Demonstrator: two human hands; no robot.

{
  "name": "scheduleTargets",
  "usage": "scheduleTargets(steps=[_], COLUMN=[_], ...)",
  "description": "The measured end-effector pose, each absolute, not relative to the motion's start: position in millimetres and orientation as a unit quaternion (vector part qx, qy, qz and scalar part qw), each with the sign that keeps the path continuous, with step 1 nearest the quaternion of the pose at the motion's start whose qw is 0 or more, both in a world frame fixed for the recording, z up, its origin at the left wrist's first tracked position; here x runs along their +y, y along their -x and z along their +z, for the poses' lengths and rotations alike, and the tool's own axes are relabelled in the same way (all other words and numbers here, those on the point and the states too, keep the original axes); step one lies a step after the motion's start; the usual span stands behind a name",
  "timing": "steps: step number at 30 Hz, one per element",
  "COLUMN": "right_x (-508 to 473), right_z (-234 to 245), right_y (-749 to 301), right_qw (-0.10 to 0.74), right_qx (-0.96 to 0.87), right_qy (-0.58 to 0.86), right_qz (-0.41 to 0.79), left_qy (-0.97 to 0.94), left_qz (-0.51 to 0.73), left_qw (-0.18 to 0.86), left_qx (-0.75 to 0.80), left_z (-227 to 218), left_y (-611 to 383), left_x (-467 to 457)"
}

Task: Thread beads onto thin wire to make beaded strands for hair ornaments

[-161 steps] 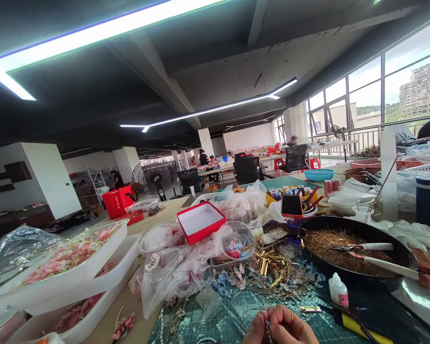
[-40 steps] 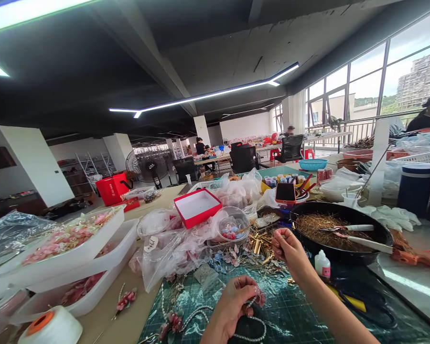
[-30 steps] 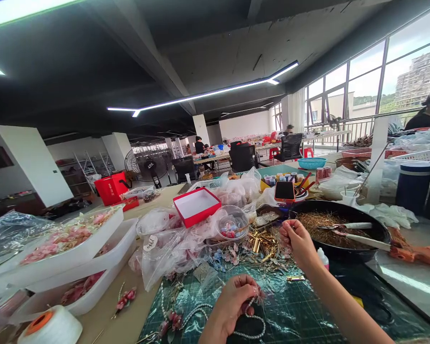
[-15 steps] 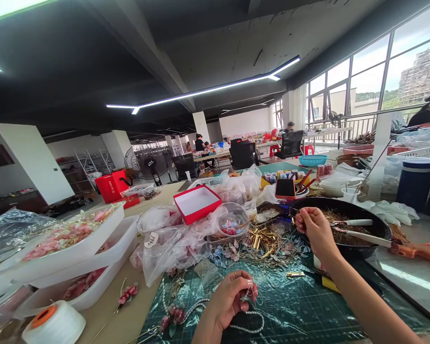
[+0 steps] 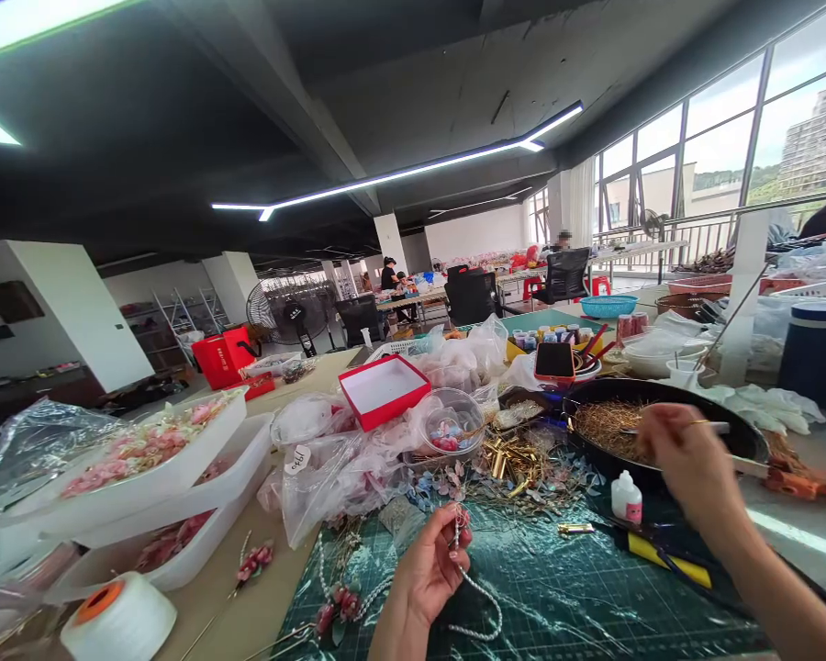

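Note:
My left hand (image 5: 430, 562) is closed in a pinch around the upper end of a silvery beaded strand (image 5: 483, 588). The strand hangs from the fingertips and loops onto the green cutting mat (image 5: 557, 601). Further left on the mat, the beads run to a sprig of dark pink flowers (image 5: 340, 608). My right hand (image 5: 688, 459), smeared by motion, is over the near right side of the black pan (image 5: 578, 439) of thin golden strands. Its fingers look pinched together; what they hold, if anything, is too blurred to tell. A small white glue bottle (image 5: 626, 500) stands left of the right wrist.
Yellow-handled pliers (image 5: 667, 558) lie under the right forearm. Gold tubes (image 5: 513, 462), plastic bags (image 5: 344, 482) and a red-rimmed box (image 5: 385, 390) crowd the mat's far side. White trays of flowers (image 5: 206, 459) and a thread spool (image 5: 120, 620) are at left. Scissors' orange handles (image 5: 809, 485) stick out right.
My right hand has swung right, away from the left, uncovering the glue bottle and pliers. My left hand has shifted slightly left and up, with the beaded strand now hanging straighter from its fingertips.

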State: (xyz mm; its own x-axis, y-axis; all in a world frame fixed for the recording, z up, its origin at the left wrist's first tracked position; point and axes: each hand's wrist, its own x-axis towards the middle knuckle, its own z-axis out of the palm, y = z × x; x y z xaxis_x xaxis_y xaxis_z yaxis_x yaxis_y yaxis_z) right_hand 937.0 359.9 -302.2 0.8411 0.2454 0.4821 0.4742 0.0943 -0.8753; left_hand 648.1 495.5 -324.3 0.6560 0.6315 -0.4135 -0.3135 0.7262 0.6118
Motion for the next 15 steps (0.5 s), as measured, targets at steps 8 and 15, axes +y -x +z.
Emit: scheduleTargets(steps=[8,15], right_x=[391,394], right_z=[-350,-338], right_y=[-815,-804], right_qw=[0.366,0.341], right_qx=[-0.599,-0.621], right_qy=[0.709,0.705], right_qz=[0.061,-0.032], left_qy=[-0.202,-0.169], left_qz=[0.293,0.29], left_qw=[0.881,0.899], left_qx=[0.312,0.282], left_z=[-316,-313], left_y=[-655,-656], left_x=[486,484])
